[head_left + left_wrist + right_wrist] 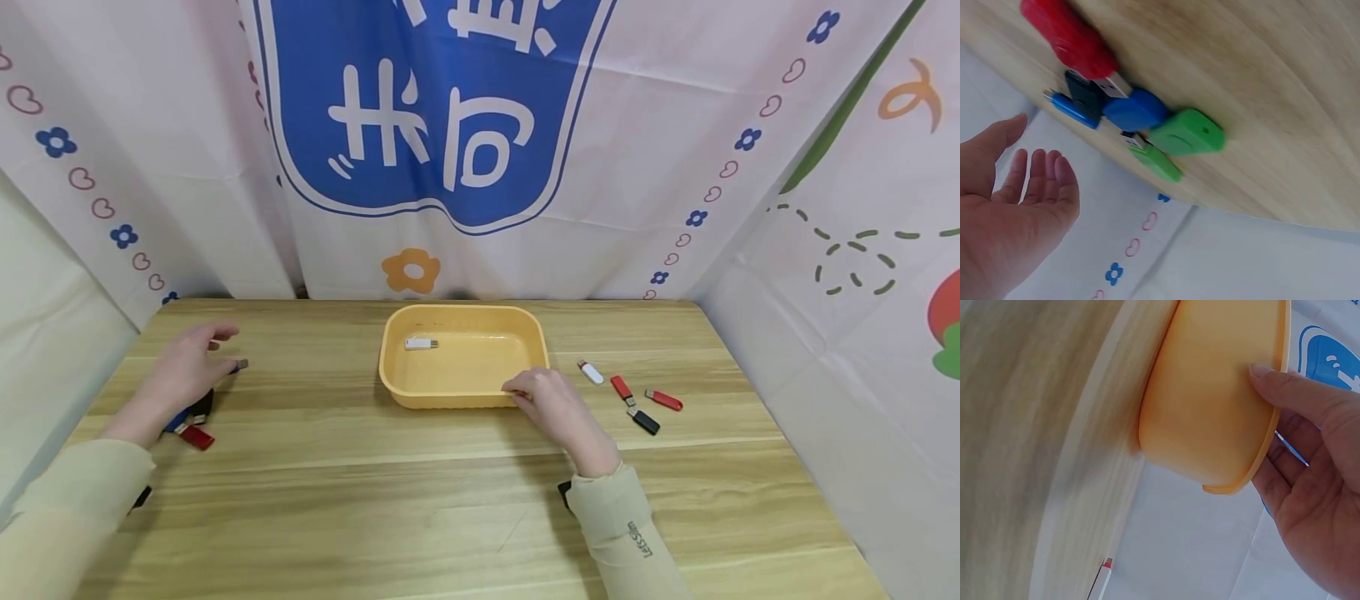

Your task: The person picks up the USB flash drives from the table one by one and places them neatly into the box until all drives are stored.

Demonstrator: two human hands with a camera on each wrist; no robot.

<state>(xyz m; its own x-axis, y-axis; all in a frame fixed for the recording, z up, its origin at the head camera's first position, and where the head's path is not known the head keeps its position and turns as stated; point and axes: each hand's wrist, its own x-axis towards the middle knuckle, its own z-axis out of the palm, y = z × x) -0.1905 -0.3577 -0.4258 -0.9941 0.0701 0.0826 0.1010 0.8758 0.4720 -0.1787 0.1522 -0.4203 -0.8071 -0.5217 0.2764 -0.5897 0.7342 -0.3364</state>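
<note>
The yellow tub (464, 399) sat near the back edge of the wooden tabletop (360, 500), and the person's right hand (558, 408) had it by the near right part of its rim, thumb against the outer wall and fingers over the other side in a firm pinching grip. Inside the tub, toward its left end, lay a white stick (418, 343), its plug pointing right.

Well to the left of the tub, the left hand (180, 371) hung over a loose bunch of sticks, its grip slack and holding nothing, thumb and fingers apart. I could make out a red stick (1072, 40), a black stick (1084, 94), a thin blue stick (1072, 109), a wide blue stick (1135, 109), a big green stick (1188, 132) and a small green stick (1157, 164); the thin blue one looked nearest the thumb.

To the tub's right lay four more: a second white stick (592, 373) closest to it, then two red ones and a black one. Behind the tub hung a white cloth (645, 125) with a blue panel (420, 100).
</note>
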